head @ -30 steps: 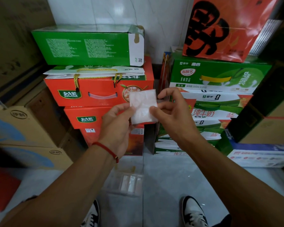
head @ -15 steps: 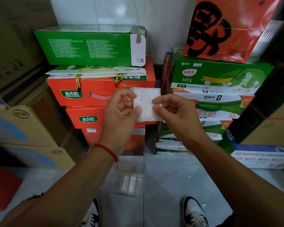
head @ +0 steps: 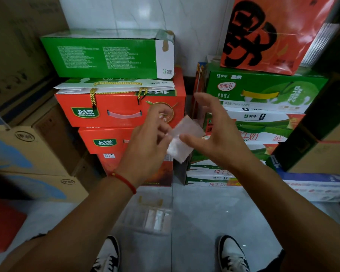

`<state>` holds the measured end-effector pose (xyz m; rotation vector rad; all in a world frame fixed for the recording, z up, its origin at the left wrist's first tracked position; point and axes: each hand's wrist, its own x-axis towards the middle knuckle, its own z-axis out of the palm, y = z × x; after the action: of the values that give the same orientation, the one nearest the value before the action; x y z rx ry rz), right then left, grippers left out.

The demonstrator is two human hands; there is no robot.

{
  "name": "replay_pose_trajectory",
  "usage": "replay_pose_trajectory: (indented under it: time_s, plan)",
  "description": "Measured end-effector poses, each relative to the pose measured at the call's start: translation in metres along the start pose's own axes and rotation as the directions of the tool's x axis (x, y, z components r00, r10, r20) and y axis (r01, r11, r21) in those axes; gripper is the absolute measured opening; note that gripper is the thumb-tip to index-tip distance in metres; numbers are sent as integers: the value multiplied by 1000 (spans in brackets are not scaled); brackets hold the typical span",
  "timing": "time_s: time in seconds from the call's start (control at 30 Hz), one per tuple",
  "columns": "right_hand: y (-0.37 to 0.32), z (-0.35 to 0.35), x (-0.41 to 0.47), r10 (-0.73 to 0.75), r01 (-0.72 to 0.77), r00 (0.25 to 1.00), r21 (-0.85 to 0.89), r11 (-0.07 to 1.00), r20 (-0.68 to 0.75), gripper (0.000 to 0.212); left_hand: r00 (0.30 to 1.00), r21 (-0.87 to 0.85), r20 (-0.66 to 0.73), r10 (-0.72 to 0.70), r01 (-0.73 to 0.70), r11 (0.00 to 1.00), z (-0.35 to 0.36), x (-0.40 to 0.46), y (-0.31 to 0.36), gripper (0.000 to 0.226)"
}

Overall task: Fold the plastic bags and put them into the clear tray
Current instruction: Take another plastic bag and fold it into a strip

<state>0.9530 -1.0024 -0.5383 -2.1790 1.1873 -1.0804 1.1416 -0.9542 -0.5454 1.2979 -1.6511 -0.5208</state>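
At the middle of the view, a small folded bag is held up in the air, tilted, in front of the stacked boxes. It is pinched at its left edge by the left hand, and the fingers there are blurred. The right hand is spread wide at 3 o'clock from the bag, with its fingers straight; its thumb tip is seen right at the bag's edge, but a touch cannot be told. Down on the floor, at 6 o'clock from the bag and well apart from it, the clear tray is seen with pale folded bags inside. Two shoes are seen at the bottom edge. A red string is worn on the left wrist. Red boxes are stacked at 10 o'clock and green boxes at 2 o'clock.
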Motion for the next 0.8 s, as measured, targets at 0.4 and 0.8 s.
replay_pose_trajectory:
  time_s: [0.4,0.8]
  plan:
    - [5,4,-4,196,-222,975,395,891,105,31,905,-440,163,-392,423,792,3,0,11,44]
    - [4,-3,-3,74,-81,994,99,992,77,15,945,-197,171,-279,310,930,10,-5,5,12]
